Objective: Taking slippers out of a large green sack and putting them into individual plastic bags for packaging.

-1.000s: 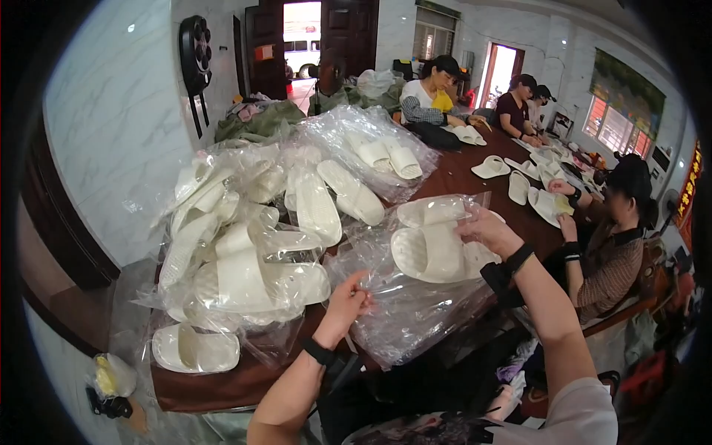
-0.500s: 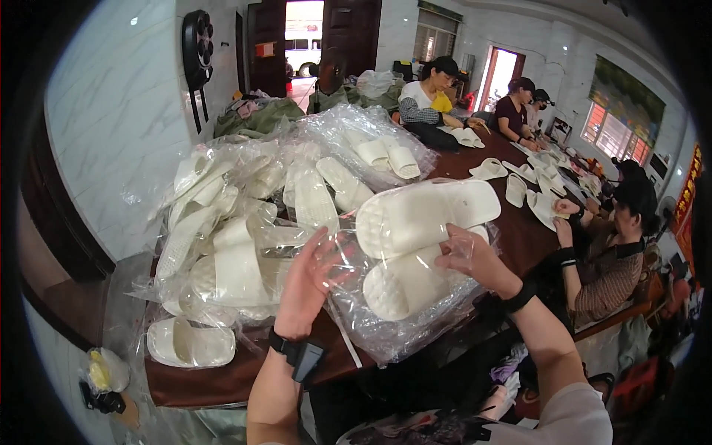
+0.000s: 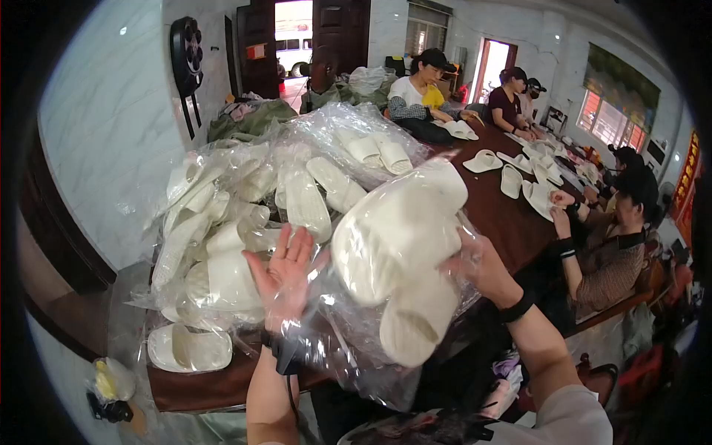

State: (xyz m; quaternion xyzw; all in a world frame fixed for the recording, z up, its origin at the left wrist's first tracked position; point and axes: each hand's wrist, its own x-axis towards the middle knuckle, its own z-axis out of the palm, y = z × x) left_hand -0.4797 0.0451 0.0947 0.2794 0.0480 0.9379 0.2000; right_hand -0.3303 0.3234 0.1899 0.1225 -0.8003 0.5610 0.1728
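Note:
A pair of white slippers (image 3: 397, 252) sits inside a clear plastic bag (image 3: 348, 348), lifted above the near edge of the dark wooden table (image 3: 512, 222). My right hand (image 3: 482, 271) grips the bag and slippers from the right side. My left hand (image 3: 285, 278) is spread flat, palm toward me, inside or behind the bag's loose film on the left, fingers apart.
A big heap of bagged white slippers (image 3: 237, 222) covers the table's left end, one pair (image 3: 189, 348) at the near corner. Loose slippers (image 3: 519, 182) lie further along. Several other people (image 3: 419, 89) sit around the table, one close on the right (image 3: 615, 245).
The bagged slippers rose from the table and turned toward me. My left hand moved from the bag's lower edge up and opened flat against the film.

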